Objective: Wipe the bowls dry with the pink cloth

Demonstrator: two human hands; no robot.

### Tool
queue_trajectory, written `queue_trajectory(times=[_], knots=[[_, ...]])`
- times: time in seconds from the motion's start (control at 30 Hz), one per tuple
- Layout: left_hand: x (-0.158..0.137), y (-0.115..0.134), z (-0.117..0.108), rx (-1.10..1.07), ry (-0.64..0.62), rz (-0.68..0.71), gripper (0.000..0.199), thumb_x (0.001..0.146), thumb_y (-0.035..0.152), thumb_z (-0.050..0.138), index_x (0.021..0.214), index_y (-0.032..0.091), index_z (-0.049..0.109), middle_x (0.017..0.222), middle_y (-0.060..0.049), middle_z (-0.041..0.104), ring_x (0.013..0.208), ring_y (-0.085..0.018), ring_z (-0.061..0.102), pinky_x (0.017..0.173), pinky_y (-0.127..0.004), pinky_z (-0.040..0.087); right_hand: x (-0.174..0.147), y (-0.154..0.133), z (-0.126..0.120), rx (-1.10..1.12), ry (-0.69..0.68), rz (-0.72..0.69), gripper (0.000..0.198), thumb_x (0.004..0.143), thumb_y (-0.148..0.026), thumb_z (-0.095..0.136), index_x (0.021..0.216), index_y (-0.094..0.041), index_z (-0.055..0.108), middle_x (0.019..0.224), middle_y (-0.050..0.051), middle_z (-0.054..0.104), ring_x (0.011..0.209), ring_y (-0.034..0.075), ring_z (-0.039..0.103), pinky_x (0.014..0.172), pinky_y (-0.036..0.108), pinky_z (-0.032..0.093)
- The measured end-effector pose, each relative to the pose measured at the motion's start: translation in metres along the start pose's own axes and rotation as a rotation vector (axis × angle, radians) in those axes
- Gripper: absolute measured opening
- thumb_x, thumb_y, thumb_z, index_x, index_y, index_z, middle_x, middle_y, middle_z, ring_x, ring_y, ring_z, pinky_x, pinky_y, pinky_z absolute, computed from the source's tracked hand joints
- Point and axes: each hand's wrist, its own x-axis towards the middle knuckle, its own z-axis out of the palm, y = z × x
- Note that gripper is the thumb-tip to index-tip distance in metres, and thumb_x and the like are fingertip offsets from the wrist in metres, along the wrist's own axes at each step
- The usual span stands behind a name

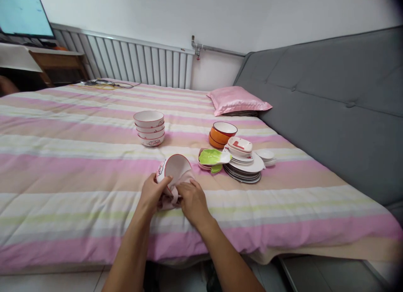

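Note:
Near the front edge of the bed, my left hand grips the rim of a white bowl with a red edge and a printed side. The bowl is tilted, its inside facing up and to the right. My right hand is closed on a pale pink cloth, pressing part of it against the inside of the bowl. Some of the cloth hangs below the rim. Beyond my hands, to the left, rises a stack of several matching bowls.
Right of my hands stand orange bowls, green leaf-shaped dishes, a pile of plates topped by small rectangular dishes, and small white dishes. A pink pillow lies by the grey headboard. Cables lie at the far edge.

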Motion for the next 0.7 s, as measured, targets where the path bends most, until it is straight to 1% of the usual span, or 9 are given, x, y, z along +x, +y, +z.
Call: queue_trajectory(times=[0.1,0.17,0.33,0.4,0.5,0.57,0.63,0.7], knots=[[0.002,0.0,-0.007,-0.026,-0.05,0.018,0.044,0.057,0.048,0.07,0.08,0.013,0.056,0.056,0.002,0.054,0.046,-0.013,0.052,0.044,-0.024,0.041,-0.001,0.001,0.001,0.007,0.042,-0.045,0.038,0.083,-0.003,0.046,0.11,-0.024,0.062,0.106,0.001,0.071,0.109,0.013,0.057,0.109,0.033,0.023],[0.002,0.001,-0.012,-0.029,-0.086,0.025,0.045,0.057,0.05,0.07,0.079,0.013,0.056,0.058,0.001,0.055,0.047,-0.013,0.053,0.044,-0.024,0.042,-0.003,0.003,0.002,0.016,0.057,-0.073,0.039,0.083,-0.003,0.048,0.112,-0.025,0.062,0.108,0.0,0.071,0.113,0.013,0.056,0.11,0.034,0.022],[-0.003,0.007,-0.021,-0.027,-0.174,-0.092,0.045,0.062,0.058,0.065,0.071,0.015,0.054,0.046,0.0,0.051,0.033,-0.017,0.048,0.032,-0.028,0.037,-0.003,0.004,0.005,0.013,0.078,-0.103,0.033,0.084,-0.006,0.05,0.108,-0.024,0.064,0.111,0.0,0.07,0.118,0.016,0.053,0.111,0.036,0.022],[-0.004,0.007,-0.024,-0.047,-0.186,-0.095,0.045,0.062,0.058,0.065,0.07,0.015,0.055,0.047,-0.002,0.053,0.035,-0.018,0.05,0.032,-0.028,0.037,-0.002,0.004,0.004,0.013,0.081,-0.125,0.032,0.085,-0.007,0.05,0.107,-0.024,0.065,0.11,0.001,0.07,0.117,0.016,0.054,0.112,0.037,0.021],[-0.002,0.004,-0.025,-0.068,-0.204,-0.097,0.047,0.065,0.06,0.062,0.074,0.014,0.056,0.05,-0.003,0.054,0.038,-0.018,0.052,0.034,-0.028,0.039,-0.001,0.003,0.0,0.014,0.052,-0.183,0.028,0.086,-0.008,0.048,0.103,-0.024,0.065,0.104,0.001,0.072,0.104,0.015,0.061,0.11,0.036,0.022],[-0.001,0.002,-0.024,-0.084,-0.217,-0.079,0.048,0.066,0.06,0.061,0.079,0.014,0.056,0.049,-0.001,0.052,0.036,-0.016,0.048,0.033,-0.025,0.035,-0.001,0.002,-0.001,0.0,0.03,-0.211,0.026,0.086,-0.008,0.047,0.098,-0.022,0.065,0.095,0.001,0.073,0.091,0.014,0.064,0.103,0.034,0.029],[-0.002,0.003,-0.02,-0.071,-0.201,-0.035,0.048,0.065,0.055,0.064,0.086,0.014,0.056,0.051,0.002,0.049,0.036,-0.012,0.044,0.032,-0.022,0.031,-0.001,-0.001,-0.001,-0.03,0.016,-0.204,0.022,0.084,-0.008,0.048,0.089,-0.02,0.066,0.083,0.002,0.072,0.08,0.015,0.063,0.089,0.03,0.037],[-0.003,0.005,-0.012,-0.024,-0.171,0.014,0.05,0.06,0.047,0.07,0.094,0.014,0.056,0.056,0.003,0.051,0.039,-0.01,0.043,0.035,-0.02,0.03,-0.002,-0.004,0.001,-0.051,0.025,-0.167,0.017,0.081,-0.009,0.05,0.082,-0.019,0.064,0.074,0.003,0.069,0.072,0.016,0.061,0.074,0.027,0.039]])
